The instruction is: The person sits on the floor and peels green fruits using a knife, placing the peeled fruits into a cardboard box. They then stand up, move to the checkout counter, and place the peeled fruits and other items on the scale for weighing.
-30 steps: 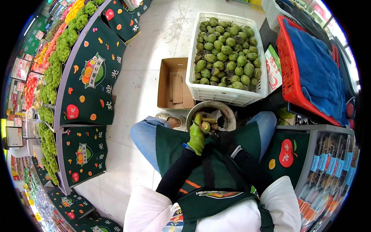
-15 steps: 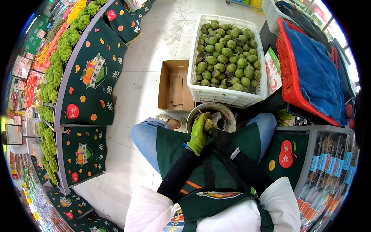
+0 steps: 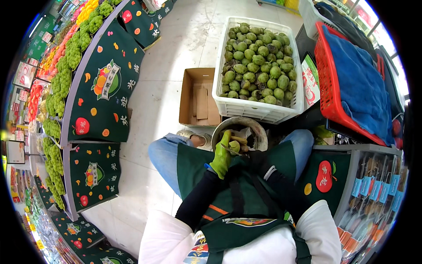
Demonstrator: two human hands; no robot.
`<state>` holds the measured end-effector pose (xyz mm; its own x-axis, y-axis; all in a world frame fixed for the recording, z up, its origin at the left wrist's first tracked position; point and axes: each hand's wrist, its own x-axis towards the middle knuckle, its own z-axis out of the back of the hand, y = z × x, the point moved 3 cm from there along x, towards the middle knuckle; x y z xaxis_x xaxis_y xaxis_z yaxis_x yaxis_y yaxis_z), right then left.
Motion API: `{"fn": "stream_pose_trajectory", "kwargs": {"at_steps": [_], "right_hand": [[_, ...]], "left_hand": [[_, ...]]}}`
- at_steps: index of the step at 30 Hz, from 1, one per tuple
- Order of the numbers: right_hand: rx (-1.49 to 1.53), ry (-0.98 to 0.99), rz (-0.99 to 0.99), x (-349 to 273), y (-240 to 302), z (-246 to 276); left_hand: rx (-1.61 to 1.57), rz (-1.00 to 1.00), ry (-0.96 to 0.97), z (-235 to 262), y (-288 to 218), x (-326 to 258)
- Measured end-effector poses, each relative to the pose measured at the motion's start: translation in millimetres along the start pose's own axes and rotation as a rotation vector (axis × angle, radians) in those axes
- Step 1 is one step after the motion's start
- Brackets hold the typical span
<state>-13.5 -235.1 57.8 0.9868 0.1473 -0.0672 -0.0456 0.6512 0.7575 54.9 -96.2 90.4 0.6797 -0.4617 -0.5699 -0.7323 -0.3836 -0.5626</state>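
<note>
Grapes: green bunches (image 3: 66, 83), lined along the upper edge of a display stand faced with dark green printed panels (image 3: 101, 119).
Floor: pale tiles (image 3: 158, 57), marked with dark smudges.
Cardboard box: brown, open-topped (image 3: 186, 97), with loose flaps of card inside; just beside the white crate.
Left hand: yellow-green glove (image 3: 222, 155); my grip is closed about a green fruit (image 3: 234, 146), at the near side of the bucket's mouth.
Blade: a thin edge appears to cross by the fruit; too small to tell which hand bears it.
Bucket: round, with a soiled pale rim (image 3: 263, 138); pale brownish pieces inside.
Right hand: dark glove (image 3: 259, 161), near the fruit; dark against my dark apron (image 3: 193, 169), so I cannot tell whether this grip is wide or narrow.
Crate: white plastic (image 3: 250, 110), heaped with green fruits (image 3: 261, 66), several blackened.
Basket: red, slotted (image 3: 327, 88), tilted, a blue cloth (image 3: 360, 83) draped within.
Packets: clear, blue-tagged (image 3: 376, 189), at far right.
</note>
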Motion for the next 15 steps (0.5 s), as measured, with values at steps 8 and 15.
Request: {"fn": "stream_pose_trajectory", "kwargs": {"at_steps": [8, 15], "right_hand": [[0.366, -0.118, -0.189, -8, 11, -17], [0.261, -0.2, -0.105, -11, 38, -9]], "left_hand": [[-0.254, -0.039, -0.018, -8, 9, 4], [-0.13, -0.196, -0.061, 21, 16, 23]]}}
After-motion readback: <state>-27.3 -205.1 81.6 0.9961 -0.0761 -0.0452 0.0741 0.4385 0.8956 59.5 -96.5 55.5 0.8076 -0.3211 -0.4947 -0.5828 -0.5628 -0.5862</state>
